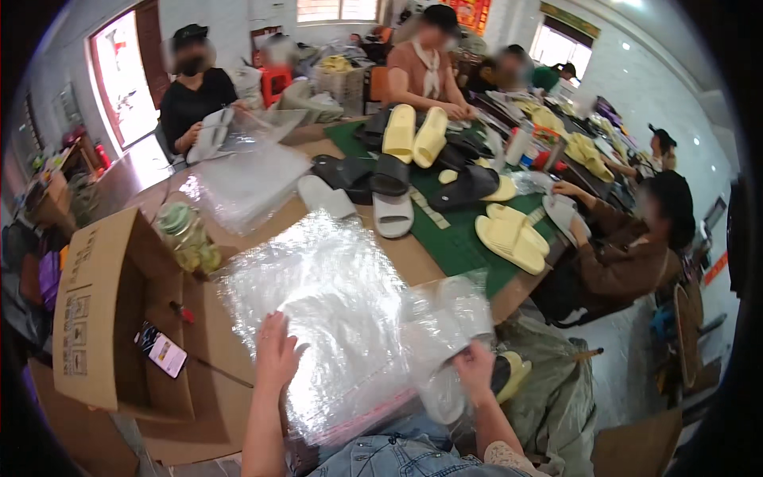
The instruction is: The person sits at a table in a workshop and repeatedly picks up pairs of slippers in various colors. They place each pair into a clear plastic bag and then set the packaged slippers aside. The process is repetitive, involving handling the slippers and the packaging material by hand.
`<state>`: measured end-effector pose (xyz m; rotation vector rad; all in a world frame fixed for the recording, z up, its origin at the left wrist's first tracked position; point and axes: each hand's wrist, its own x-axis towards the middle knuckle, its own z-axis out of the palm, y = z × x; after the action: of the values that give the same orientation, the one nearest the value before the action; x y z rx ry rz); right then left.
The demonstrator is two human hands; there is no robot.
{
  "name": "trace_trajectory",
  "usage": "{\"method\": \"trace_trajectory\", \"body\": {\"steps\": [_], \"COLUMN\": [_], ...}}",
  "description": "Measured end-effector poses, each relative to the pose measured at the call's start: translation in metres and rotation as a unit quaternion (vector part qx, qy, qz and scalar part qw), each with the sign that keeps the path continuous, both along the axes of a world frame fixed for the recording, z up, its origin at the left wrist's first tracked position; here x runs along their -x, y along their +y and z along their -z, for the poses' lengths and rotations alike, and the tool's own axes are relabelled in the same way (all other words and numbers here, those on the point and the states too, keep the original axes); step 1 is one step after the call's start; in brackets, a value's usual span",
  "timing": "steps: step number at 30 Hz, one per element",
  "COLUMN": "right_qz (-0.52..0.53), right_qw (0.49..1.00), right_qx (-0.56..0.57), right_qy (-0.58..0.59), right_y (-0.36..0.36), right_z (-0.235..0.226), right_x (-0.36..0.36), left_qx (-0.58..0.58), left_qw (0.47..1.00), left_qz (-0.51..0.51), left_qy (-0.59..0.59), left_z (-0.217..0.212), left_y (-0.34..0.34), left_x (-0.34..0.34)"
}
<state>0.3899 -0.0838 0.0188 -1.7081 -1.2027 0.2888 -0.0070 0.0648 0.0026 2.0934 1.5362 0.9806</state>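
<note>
My left hand [276, 350] lies on the near left part of a stack of clear plastic bags [338, 294], its fingers stretched out. A pink strip runs along the stack's near edge. To the right, my right hand [475, 367] is closed on a clear plastic bag [457, 306] with pale slippers inside. This bag overlaps the stack's right side and hangs near the table's front edge. Past the stack lie loose slippers: a light grey one [393, 215], black ones [469, 188] and a yellow pair [513, 238].
At left stands an open cardboard box [99, 318] with a phone [163, 350] in it. A glass jar [187, 238] is beside the box. Co-workers sit around the table: one at far left holds grey slippers [211, 135], another at right holds a slipper [563, 216].
</note>
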Motion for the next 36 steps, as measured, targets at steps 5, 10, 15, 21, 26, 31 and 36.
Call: {"method": "trace_trajectory", "body": {"steps": [5, 10, 15, 21, 26, 31, 36], "right_qz": [0.323, 0.521, 0.478, 0.332, 0.202, 0.278, 0.361], "right_qw": [0.929, 0.846, 0.771, 0.838, 0.906, 0.951, 0.911], "right_qx": [-0.160, 0.079, 0.418, 0.429, 0.370, 0.122, -0.197], "right_qy": [-0.083, -0.081, -0.056, -0.061, 0.028, 0.055, 0.028], "right_y": [-0.073, -0.144, -0.176, -0.129, -0.063, 0.005, 0.057], "right_z": [0.005, 0.115, 0.211, 0.250, 0.243, 0.218, 0.120], "right_x": [-0.112, -0.198, -0.158, -0.160, -0.204, -0.213, -0.183], "left_qx": [-0.032, -0.014, -0.004, -0.001, -0.001, 0.007, 0.002], "left_qw": [0.998, 0.998, 0.998, 0.998, 0.998, 0.999, 1.000], "left_qz": [0.052, 0.052, 0.049, 0.046, 0.047, 0.040, 0.023], "left_qy": [0.025, 0.036, 0.030, 0.036, 0.031, 0.013, 0.009], "left_z": [0.005, 0.004, 0.001, 0.007, 0.006, -0.003, -0.001], "left_y": [0.006, 0.004, 0.003, 0.005, 0.006, 0.001, -0.002], "left_x": [0.000, 0.005, 0.004, 0.007, 0.005, -0.001, 0.002]}}
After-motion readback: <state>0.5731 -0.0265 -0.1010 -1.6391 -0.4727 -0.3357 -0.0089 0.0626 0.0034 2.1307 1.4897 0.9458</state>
